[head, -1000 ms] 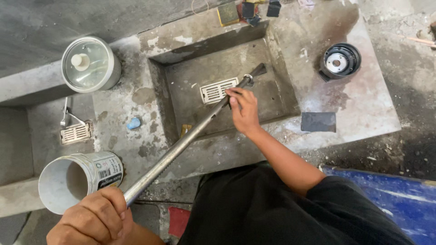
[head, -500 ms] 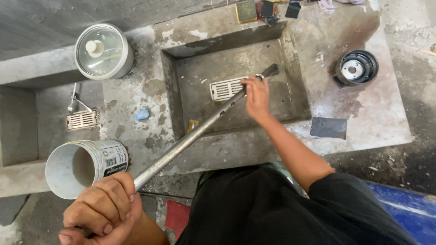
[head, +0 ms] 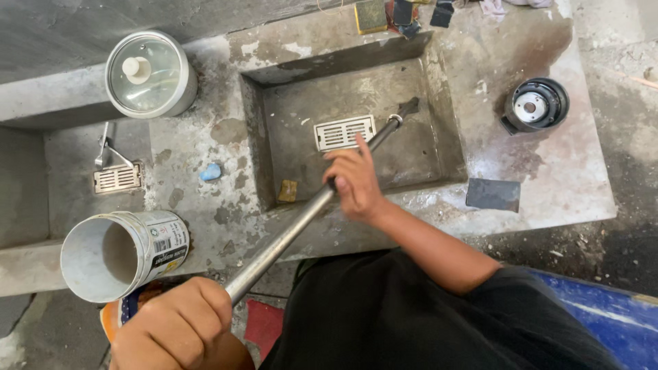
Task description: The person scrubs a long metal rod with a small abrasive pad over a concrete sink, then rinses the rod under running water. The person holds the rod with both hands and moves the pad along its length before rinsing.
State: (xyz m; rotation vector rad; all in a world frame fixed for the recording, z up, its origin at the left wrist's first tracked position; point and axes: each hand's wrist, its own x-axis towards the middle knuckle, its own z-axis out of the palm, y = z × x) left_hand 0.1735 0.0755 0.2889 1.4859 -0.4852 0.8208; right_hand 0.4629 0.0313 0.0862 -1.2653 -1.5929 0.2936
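Two hands grip one long metal pole (head: 301,219): left hand (head: 181,329) clenched round its near end, right hand (head: 353,181) loosely wrapped midway, its dark tip reaching the concrete basin (head: 439,151) beside a white drain grate (head: 345,132).

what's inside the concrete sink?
In the sink: a white drain grate, a small yellowish scrap and the dark tip of the metal pole. The right hand covers some of the floor.
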